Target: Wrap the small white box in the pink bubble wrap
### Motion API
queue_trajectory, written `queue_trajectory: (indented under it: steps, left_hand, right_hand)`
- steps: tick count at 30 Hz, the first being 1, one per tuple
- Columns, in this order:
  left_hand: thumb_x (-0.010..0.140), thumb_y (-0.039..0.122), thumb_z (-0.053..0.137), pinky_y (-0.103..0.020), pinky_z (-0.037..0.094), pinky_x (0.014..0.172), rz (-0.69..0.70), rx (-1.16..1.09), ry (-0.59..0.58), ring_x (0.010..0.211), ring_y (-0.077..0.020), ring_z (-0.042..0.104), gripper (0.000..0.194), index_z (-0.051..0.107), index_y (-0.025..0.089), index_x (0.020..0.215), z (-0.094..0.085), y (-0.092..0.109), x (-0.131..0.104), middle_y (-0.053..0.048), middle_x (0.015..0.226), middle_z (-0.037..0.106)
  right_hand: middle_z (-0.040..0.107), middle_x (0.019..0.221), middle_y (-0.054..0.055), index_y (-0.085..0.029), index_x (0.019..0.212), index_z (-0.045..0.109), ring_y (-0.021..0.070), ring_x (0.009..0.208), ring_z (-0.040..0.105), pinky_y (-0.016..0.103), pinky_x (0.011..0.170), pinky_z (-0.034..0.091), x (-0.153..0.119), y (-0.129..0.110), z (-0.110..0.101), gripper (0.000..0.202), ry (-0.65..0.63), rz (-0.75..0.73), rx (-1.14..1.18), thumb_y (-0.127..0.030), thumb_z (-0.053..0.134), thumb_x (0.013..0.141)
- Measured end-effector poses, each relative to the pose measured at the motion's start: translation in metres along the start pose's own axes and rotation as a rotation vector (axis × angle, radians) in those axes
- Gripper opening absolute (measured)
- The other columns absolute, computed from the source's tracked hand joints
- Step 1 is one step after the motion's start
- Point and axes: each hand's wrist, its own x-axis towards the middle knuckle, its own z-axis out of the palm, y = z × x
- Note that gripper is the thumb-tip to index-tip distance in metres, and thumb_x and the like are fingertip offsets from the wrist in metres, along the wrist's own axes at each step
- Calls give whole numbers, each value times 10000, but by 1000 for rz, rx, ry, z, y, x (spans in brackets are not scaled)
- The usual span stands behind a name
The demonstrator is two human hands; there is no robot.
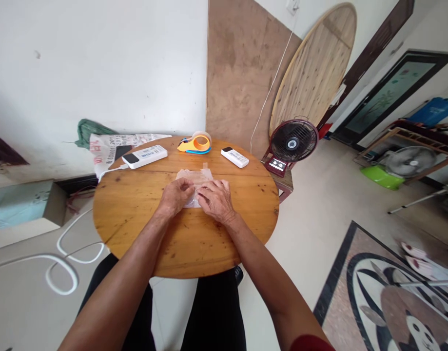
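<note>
Together, two hands (196, 197), one packet (197, 181) (translucent), two white devices (147, 156).

I count one round desk (194, 243), and on it two white devices (148, 157) (235, 158), one tape dispenser (195, 143) and one translucent plastic sheet (192, 176). Beyond it I can see two fans (292, 142) (411, 161), one large wooden board (315, 66), one printed sack (102, 155) and one green bag (92, 130).
</note>
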Motion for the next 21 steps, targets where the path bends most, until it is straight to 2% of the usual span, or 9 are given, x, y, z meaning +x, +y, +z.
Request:
queue_trajectory:
  steps: [4,7,10,13,15,17,19,21]
  left_hand:
    - [693,396,568,-259,390,562,-43,199,5,621,-169,563,352,643,184,964,-17,5,1,-19,717,636]
    - [710,410,576,-279,415,617,-87,383,40,750,-222,631,399,638,186,1035,-30,8,-3,-69,855,689]
    - [707,518,593,-311,440,686,-117,535,39,895,-285,653,541,612,166,1118,-39,8,-10,-132,1006,699]
    - [708,625,564,-329,453,683,-172,557,8,853,-299,669,693,576,118,1181,-45,5,-17,-171,1018,697]
    - [694,652,570,-325,452,624,-237,502,-17,731,-281,674,761,549,96,1213,-46,4,-20,-163,924,708]
    - [672,644,598,-307,429,539,-307,407,-51,592,-256,647,747,562,101,1184,-45,5,-22,-108,727,695]
    - [637,610,642,-285,383,466,-363,309,-76,472,-229,588,626,619,134,1043,-43,7,-23,-34,516,612]
    - [602,562,682,-264,335,427,-391,230,-79,402,-195,523,472,640,171,864,-41,9,-23,9,405,527]
  right_hand:
    - [655,1130,60,-236,985,687,223,1078,482,404,982,225,0,1,1,244,13,-1,5,-347,475,937]
    - [659,1111,59,-232,982,686,220,1066,486,399,973,232,-1,1,3,235,38,-11,5,-342,484,933]
    - [665,1094,65,-226,967,685,222,1054,491,397,956,241,-1,1,3,215,43,-14,-1,-326,500,922]
    - [667,1088,68,-224,968,682,227,1051,490,403,954,245,-1,1,2,208,36,-14,2,-322,506,915]
    - [661,1100,74,-224,1000,680,233,1058,484,409,957,245,-1,0,1,218,34,-16,4,-321,506,912]
    - [654,1113,79,-226,1049,675,238,1063,478,413,958,245,-1,0,1,238,31,-19,-1,-314,503,911]
    - [650,1110,77,-233,1082,670,237,1057,475,413,957,245,-1,1,1,253,26,-27,-9,-306,498,912]
    - [647,1098,73,-240,1084,672,232,1049,473,410,955,245,-1,1,1,255,22,-36,-17,-305,491,916]
